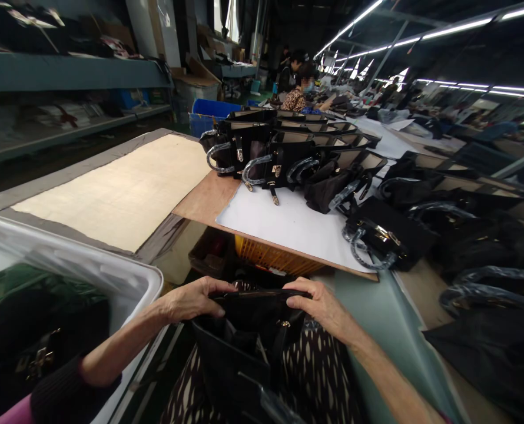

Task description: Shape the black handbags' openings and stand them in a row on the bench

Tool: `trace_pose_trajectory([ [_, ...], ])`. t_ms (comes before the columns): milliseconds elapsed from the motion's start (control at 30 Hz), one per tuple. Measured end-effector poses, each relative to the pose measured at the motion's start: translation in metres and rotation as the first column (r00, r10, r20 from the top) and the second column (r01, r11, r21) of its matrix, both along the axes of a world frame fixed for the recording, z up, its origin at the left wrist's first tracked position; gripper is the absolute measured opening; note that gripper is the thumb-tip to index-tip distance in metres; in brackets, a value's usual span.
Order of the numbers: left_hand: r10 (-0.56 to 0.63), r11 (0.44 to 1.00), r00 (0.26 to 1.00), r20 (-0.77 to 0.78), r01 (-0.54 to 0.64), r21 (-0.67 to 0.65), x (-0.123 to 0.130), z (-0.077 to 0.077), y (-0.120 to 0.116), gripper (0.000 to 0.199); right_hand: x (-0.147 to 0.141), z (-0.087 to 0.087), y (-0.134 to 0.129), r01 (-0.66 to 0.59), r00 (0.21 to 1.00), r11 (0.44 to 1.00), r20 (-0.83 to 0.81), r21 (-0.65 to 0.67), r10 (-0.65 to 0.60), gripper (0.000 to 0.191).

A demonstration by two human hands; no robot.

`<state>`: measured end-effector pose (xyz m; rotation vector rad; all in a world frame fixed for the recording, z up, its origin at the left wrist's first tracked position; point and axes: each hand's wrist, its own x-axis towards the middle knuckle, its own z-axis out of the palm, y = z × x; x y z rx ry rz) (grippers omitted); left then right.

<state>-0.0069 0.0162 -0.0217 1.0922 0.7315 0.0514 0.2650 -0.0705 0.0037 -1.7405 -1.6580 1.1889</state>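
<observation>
A black bag (239,353) rests on my lap with its top open and its dark inside showing. My left hand (195,300) pinches the far rim at its left end, thumb toward the inside. At the right end of that same rim, my right hand (317,303) grips the edge between thumb and fingers. A small gold clasp shows on the bag just below my right hand. Plastic-wrapped material lies at the bag's near side.
Black bags with wrapped handles (284,159) stand on the table, whose white sheet (284,227) lies ahead. More bags (390,235) crowd the right. A white bin (142,277) holding black bags is at left. A yellow crate (271,256) sits underneath. A person (294,99) is farther back.
</observation>
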Motion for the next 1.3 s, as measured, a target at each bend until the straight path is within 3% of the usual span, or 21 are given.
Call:
trace_pose_trajectory([
  [300, -0.032, 0.997, 0.996, 0.079, 0.037, -0.064, 0.001, 0.003, 0.001, 0.042, -0.002, 0.000, 0.003, 0.007, 1.000, 0.999, 0.009, 0.037, -0.007, 0.015],
  [433, -0.025, 0.998, 0.998, 0.050, 0.028, -0.059, 0.002, 0.006, 0.000, 0.043, -0.009, -0.001, -0.003, 0.011, 0.988, 0.983, 0.151, 0.184, -0.040, 0.017],
  [500, -0.023, 0.999, 0.999, 0.040, 0.025, -0.036, 0.004, 0.006, 0.000, 0.044, -0.013, -0.004, -0.009, 0.005, 0.959, 0.934, 0.263, 0.358, -0.106, 0.025],
  [567, -0.032, 0.999, 0.999, 0.035, 0.032, 0.001, 0.005, 0.007, 0.000, 0.044, -0.018, -0.007, -0.016, -0.059, 0.909, 0.848, 0.380, 0.526, -0.172, 0.026],
  [633, -0.048, 0.998, 0.998, 0.035, 0.047, 0.036, 0.007, 0.007, 0.000, 0.045, -0.022, -0.009, -0.023, -0.159, 0.848, 0.785, 0.490, 0.599, -0.203, 0.023],
  [733, -0.071, 0.995, 0.997, 0.043, 0.067, 0.075, 0.008, 0.008, 0.001, 0.047, -0.028, -0.011, -0.028, -0.222, 0.797, 0.781, 0.571, 0.583, -0.199, 0.018],
  [1100, -0.068, 0.989, 0.998, 0.012, 0.066, 0.129, 0.007, 0.004, 0.000, 0.047, -0.038, -0.011, -0.023, -0.151, 0.802, 0.846, 0.564, 0.511, -0.197, 0.012],
  [1300, -0.073, 0.991, 0.997, 0.017, 0.070, 0.118, 0.007, 0.001, 0.001, 0.047, -0.039, -0.012, -0.021, -0.189, 0.765, 0.816, 0.603, 0.547, -0.226, 0.016],
])
